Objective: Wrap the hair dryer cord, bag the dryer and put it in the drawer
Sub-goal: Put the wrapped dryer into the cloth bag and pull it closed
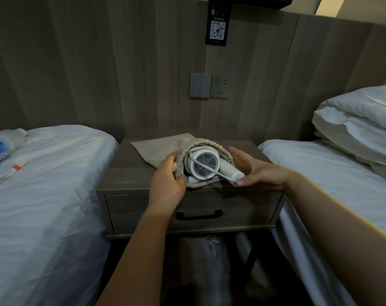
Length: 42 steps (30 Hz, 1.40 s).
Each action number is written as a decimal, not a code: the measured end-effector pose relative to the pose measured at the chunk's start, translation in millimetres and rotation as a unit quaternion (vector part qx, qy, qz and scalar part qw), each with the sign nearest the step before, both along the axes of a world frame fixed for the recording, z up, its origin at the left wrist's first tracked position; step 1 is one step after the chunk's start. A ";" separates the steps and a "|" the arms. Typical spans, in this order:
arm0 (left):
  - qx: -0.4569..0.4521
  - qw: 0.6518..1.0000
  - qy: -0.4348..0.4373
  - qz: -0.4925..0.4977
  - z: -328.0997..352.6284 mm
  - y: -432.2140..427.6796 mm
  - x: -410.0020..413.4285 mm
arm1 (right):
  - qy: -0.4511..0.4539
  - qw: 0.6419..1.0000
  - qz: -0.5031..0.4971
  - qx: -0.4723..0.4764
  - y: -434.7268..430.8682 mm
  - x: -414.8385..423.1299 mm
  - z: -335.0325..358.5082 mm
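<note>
Seen from the head camera, the dryer (pixel 204 165) lies half inside the bag (pixel 156 149) at the front edge of the nightstand (pixel 125 175). Its grille faces out of the bag's mouth, and the cord (pixel 209 170) is looped across it. The left hand (pixel 168 184), at the dryer's 9 o'clock, grips the bag's rim with its fingers (pixel 180 179) curled under. The right hand (pixel 257 173), at 3 o'clock, is loosely spread. Its fingers (pixel 237 153) run nearly straight alongside the rim, and its thumb (pixel 241 181) is at the handle's end. The bag's flat end trails toward 10 o'clock. The drawer (pixel 143 208), at 6 o'clock, is closed. One bed (pixel 44 195) flanks the nightstand at 9 o'clock, another bed (pixel 342 184) at 3.
</note>
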State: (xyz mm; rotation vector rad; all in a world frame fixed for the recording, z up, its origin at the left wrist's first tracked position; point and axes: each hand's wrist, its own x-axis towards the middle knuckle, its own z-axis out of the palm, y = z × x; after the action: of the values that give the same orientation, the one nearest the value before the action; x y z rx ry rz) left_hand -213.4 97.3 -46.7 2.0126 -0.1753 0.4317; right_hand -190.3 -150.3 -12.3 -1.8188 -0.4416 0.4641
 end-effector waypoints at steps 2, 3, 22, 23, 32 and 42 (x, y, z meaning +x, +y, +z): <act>-0.021 0.999 0.011 -0.027 0.4 -1.3 -0.4 | -0.015 1.000 -0.007 -0.019 2.5 0.9 -2.6; -0.030 0.999 0.016 -0.032 0.4 -1.2 0.2 | -0.023 0.999 -0.023 -0.024 3.9 0.6 -4.6; 0.057 0.991 -0.038 0.113 14.7 23.6 -4.9 | -0.238 0.891 -0.365 -0.129 62.5 -22.4 -16.8; 0.083 0.989 -0.029 0.115 16.2 25.0 -5.4 | -0.246 0.882 -0.383 -0.125 64.0 -23.2 -17.5; 0.185 0.980 0.023 0.075 27.4 29.5 -6.7 | -0.349 0.828 -0.339 -0.279 70.0 -29.9 -14.9; 0.113 0.987 -0.013 0.111 22.9 34.3 -3.8 | -0.430 0.828 -0.289 -0.215 108.4 -12.5 13.7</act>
State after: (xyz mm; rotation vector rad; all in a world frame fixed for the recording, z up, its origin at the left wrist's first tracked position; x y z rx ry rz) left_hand -217.2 131.6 -23.8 2.2604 -0.0154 0.6021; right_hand -202.7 -41.9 1.4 -2.4198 -0.3596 -0.7883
